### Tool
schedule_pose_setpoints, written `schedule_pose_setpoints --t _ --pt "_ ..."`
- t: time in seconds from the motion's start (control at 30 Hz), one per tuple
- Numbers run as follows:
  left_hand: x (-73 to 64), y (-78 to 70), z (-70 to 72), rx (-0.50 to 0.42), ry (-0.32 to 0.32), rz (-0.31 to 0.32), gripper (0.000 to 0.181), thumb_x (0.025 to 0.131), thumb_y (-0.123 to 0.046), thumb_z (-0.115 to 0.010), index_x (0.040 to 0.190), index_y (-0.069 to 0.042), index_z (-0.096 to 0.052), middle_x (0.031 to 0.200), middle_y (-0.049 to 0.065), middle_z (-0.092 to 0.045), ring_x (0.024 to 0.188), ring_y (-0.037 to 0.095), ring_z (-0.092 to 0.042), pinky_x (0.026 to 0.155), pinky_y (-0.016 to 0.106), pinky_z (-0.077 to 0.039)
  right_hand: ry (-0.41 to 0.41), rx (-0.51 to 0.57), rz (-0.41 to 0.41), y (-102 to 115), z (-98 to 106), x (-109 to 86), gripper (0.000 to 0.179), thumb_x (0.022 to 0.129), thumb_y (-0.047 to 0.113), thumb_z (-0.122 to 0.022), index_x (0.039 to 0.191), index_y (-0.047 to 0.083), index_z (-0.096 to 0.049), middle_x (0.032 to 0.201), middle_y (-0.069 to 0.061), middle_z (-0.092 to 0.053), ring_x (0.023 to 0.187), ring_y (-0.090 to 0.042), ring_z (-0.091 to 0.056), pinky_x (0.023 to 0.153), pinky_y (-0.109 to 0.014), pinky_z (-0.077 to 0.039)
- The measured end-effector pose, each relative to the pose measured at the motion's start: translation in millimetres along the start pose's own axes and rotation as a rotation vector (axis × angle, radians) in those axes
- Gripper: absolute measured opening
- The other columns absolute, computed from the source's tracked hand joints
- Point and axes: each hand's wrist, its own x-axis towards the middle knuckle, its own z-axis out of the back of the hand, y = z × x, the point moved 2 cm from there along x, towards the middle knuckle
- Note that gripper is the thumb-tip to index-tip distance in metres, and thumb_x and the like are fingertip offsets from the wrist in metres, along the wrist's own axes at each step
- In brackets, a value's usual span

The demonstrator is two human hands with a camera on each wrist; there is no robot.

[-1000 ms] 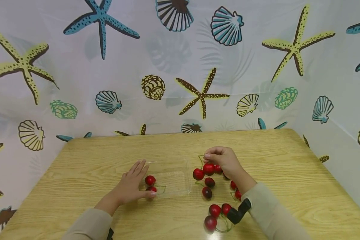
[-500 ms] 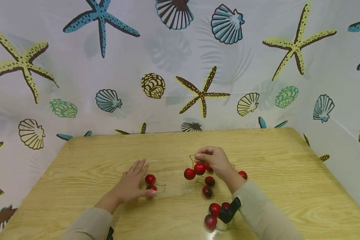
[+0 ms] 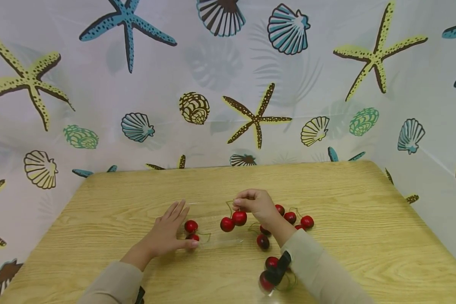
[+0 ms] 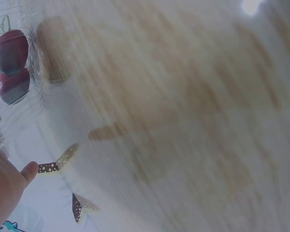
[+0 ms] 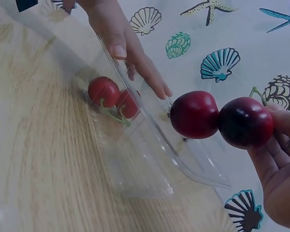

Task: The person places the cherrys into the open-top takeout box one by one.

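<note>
My right hand (image 3: 259, 207) pinches the green stem of two joined red cherries (image 3: 239, 218), which hang over the right part of a clear plastic container (image 3: 232, 242). In the right wrist view the pair (image 5: 194, 115) shows large and glossy, close to the container's rim (image 5: 171, 152). My left hand (image 3: 165, 235) rests at the container's left end, fingers and thumb spread and mostly straight along it. Inside, at that end, lie two stemmed cherries (image 3: 191, 226); the left wrist view shows them as dark cherries (image 4: 11, 52) behind the clear wall.
Right of the container lie loose cherries (image 3: 263, 241), with another group (image 3: 307, 221) farther right and more near the front, partly hidden by the right wrist's black strap (image 3: 277, 272). A wooden table (image 3: 118, 202) carries everything; a seashell-patterned cloth (image 3: 228, 84) hangs behind.
My right hand has moved left with the pinched cherry pair, from the loose cherries to over the container. The left hand has stayed in place.
</note>
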Motion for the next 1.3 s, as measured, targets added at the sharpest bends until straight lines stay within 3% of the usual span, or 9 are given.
schedule_pose_setpoints --t 1.07,1.3 --pt "0.0 -0.2 0.2 -0.012 0.016 0.018 0.099 0.069 -0.066 -0.051 0.138 -0.003 -0.018 0.144 0.01 -0.003 0.129 0.029 0.0 0.087 0.064 -0.015 0.078 -0.041 -0.062 -26.2 -45.8 14.1 0.016 0.079 -0.004 -0.057 0.089 -0.017 -0.056 0.073 -0.008 -0.062 0.065 -0.011 -0.06 0.066 -0.029 -0.049" --pt "-0.5 0.4 0.1 -0.015 0.013 0.016 0.099 0.069 -0.066 -0.051 0.137 -0.002 -0.019 0.144 0.01 -0.003 0.129 0.029 0.0 0.087 0.064 -0.015 0.08 -0.091 -0.084 -27.5 -50.8 14.3 0.014 0.079 -0.004 -0.058 0.088 -0.015 -0.058 0.071 -0.009 -0.062 0.064 -0.012 -0.061 0.063 -0.028 -0.049"
